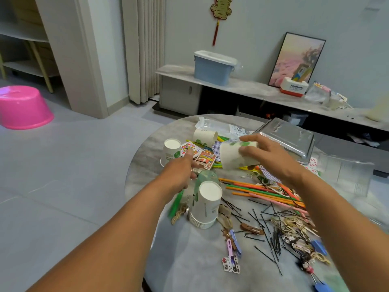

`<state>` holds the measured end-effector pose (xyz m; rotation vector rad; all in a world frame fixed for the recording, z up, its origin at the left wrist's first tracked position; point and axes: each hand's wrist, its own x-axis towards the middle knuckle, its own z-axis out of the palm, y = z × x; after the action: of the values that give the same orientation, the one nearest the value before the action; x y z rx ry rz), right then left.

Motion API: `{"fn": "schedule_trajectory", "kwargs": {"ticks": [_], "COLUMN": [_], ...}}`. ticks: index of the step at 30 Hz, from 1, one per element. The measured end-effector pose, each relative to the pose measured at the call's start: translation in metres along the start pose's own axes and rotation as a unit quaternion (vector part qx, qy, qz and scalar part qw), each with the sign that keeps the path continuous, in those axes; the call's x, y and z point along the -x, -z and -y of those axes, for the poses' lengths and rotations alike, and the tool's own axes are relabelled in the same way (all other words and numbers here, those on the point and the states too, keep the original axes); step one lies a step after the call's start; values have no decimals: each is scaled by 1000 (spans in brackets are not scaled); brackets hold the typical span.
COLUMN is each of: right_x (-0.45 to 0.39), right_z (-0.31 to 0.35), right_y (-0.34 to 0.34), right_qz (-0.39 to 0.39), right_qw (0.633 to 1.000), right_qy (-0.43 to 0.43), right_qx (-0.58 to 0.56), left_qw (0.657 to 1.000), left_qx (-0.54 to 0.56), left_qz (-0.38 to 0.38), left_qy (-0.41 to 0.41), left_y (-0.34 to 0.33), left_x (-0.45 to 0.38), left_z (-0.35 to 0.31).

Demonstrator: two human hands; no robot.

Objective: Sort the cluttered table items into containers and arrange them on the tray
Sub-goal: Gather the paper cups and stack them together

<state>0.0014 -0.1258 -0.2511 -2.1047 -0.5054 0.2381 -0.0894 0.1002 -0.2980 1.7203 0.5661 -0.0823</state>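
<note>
The only legible text is "Panasonic", printed on the white-and-red box [294,87] on the far shelf.

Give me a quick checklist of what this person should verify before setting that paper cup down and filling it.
1. Cup held firmly: ok. The right hand grips the paper cup round its side.
2. Cup upright: not ok. It lies tilted on its side in the air.
3. Left hand free to help: cannot tell. It reaches toward the playing cards; its fingers are blurred.
4. Tray ready to load: not ok. It looks upside down, propped at the table's far edge.
5. Spare cups nearby: ok. An upside-down cup stack stands close.
6. Items sorted: not ok. Straws and hairpins lie scattered.
</note>
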Motion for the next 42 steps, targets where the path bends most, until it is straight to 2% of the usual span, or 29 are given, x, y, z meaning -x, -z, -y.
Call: {"fn": "schedule_trajectory", "kwargs": {"ticks": [2, 5, 10, 11, 13, 15, 17, 21, 26, 29, 33, 36, 39, 42], "right_x": [12, 25, 41, 43, 39, 11, -31, -107, -139, -136, -100, -34, 23, 48], "right_z": [26, 47, 35, 31, 32, 39, 46, 54, 37, 48, 90, 102, 86, 58], "right_y": [0, -22, -71, -76, -78, -77, -82, -127, -178, -166, -91, -40, -35, -59], "right_qz": [76, 115, 170, 185, 170, 91, 43, 108, 203, 149, 30, 42, 81, 140], "right_qw": [995, 968, 872, 865, 904, 947, 959, 956, 916, 930, 969, 955, 925, 854], "right_qy": [24, 58, 114, 113, 87, 73, 76, 82, 57, 74, 128, 172, 188, 219], "right_qx": [62, 216, 445, 452, 382, 299, 270, 261, 341, 327, 210, 238, 319, 451], "left_qw": [999, 995, 984, 983, 982, 979, 973, 951, 929, 915, 891, 893, 903, 911], "left_qx": [6, 20, 81, 92, 112, 129, 148, 227, 314, 343, 382, 383, 360, 338], "left_qz": [-46, -102, -159, -157, -148, -152, -160, -177, -175, -187, -213, -199, -195, -194], "left_qy": [-15, -12, 21, 27, 39, 52, 70, 110, 92, 100, 124, 131, 132, 131], "left_y": [2, 4, 5, 5, 5, 8, 10, 12, 1, 2, 6, 7, 6, 3], "left_x": [-2, -8, -14, -16, -20, -27, -33, -47, -48, -46, -45, -42, -39, -38], "left_z": [0, 3, 9, 11, 16, 19, 22, 26, 20, 16, 16, 17, 19, 22]}}
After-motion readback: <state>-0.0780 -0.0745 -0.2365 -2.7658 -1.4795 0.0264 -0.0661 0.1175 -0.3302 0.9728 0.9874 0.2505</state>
